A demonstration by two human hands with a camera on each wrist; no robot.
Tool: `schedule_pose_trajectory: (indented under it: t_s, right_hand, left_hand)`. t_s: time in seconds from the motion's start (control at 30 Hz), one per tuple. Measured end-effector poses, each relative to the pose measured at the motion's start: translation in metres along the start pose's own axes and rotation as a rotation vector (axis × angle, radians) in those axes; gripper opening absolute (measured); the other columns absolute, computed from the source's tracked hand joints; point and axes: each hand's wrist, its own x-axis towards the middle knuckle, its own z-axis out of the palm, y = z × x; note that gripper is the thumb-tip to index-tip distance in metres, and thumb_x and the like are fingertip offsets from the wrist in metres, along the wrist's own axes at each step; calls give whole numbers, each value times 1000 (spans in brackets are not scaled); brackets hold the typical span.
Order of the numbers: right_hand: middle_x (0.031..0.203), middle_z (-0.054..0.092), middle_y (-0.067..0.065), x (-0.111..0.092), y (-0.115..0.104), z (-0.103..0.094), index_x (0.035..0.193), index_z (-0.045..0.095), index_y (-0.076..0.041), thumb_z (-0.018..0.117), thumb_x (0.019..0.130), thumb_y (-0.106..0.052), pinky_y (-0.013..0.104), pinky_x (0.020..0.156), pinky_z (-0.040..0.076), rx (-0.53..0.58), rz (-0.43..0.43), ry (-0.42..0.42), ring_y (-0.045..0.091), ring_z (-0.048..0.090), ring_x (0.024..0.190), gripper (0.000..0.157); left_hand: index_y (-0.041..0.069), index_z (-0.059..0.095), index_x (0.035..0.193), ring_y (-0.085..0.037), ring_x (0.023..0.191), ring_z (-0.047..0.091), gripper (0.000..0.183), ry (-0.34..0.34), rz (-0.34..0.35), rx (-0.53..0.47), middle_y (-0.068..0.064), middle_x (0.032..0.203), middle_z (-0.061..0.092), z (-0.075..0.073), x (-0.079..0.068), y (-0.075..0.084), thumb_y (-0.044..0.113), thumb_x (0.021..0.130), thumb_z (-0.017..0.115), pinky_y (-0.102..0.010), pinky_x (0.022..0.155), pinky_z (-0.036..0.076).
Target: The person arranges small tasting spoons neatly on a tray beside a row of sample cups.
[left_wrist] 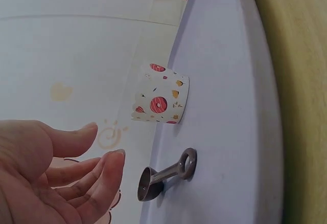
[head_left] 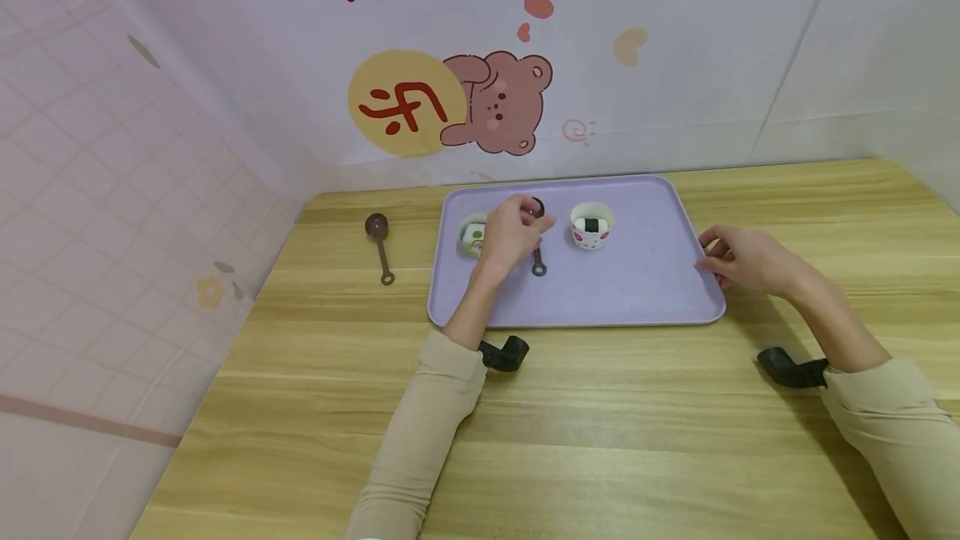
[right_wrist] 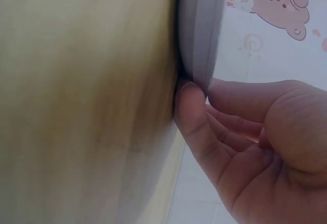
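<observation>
A lavender tray [head_left: 645,282] lies on the wooden table. My right hand [head_left: 750,258] pinches its right edge, thumb at the rim and a fingertip underneath, as the right wrist view shows. Over the left half of the tray hovers my left hand [head_left: 512,233], fingers loosely bent and holding nothing. Just beside it a brown spoon [left_wrist: 173,172] with a ring-ended handle lies on the tray. Right of the spoon stands a patterned paper cup [head_left: 590,240] holding a white sushi piece with a black band. Another cup [head_left: 465,247], holding a green-spotted white piece, is partly hidden behind my left hand.
A second brown spoon [head_left: 377,227] lies on the table, left of the tray. Behind the table hangs a white wall covering [head_left: 697,82] with a printed bear and hearts. A pale gridded wall [head_left: 112,182] rises along the left.
</observation>
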Motion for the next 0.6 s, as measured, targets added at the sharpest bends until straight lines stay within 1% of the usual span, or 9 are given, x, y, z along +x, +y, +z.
schedule_pose_trajectory:
  t_s: [0.03, 0.13, 0.37, 0.6]
  right_hand:
    - [81, 64, 13, 0, 0, 0, 105, 48, 10, 59, 88, -6, 28, 53, 51, 0, 2, 0, 18, 61, 60, 26]
    - [81, 63, 14, 1, 1, 1, 106, 48, 10, 59, 88, -6, 28, 53, 51, 5, 7, 0, 18, 61, 60, 26]
    - [82, 63, 15, 2, 2, 1, 107, 47, 11, 57, 89, -5, 28, 53, 51, 19, 8, -9, 18, 61, 61, 27]
    - [81, 63, 14, 2, 4, 1, 107, 47, 11, 58, 89, -5, 28, 53, 51, 13, 1, -5, 18, 60, 60, 27]
  left_hand:
    - [4, 58, 105, -10, 58, 61, 33, -5, 0, -12, -5, 82, 60, 0, -1, 1, 26, 83, 68, -26, 54, 46]
    - [4, 59, 105, -11, 59, 61, 33, -4, 9, -4, -6, 81, 60, -2, -2, 3, 25, 83, 68, -26, 54, 45]
    - [5, 60, 105, -16, 71, 55, 33, 10, 23, 67, -4, 84, 59, -6, -3, 4, 28, 83, 68, -28, 62, 44]
    - [4, 60, 104, -16, 72, 55, 33, 15, 45, 62, -5, 82, 60, -8, -3, 2, 27, 83, 69, -28, 62, 44]
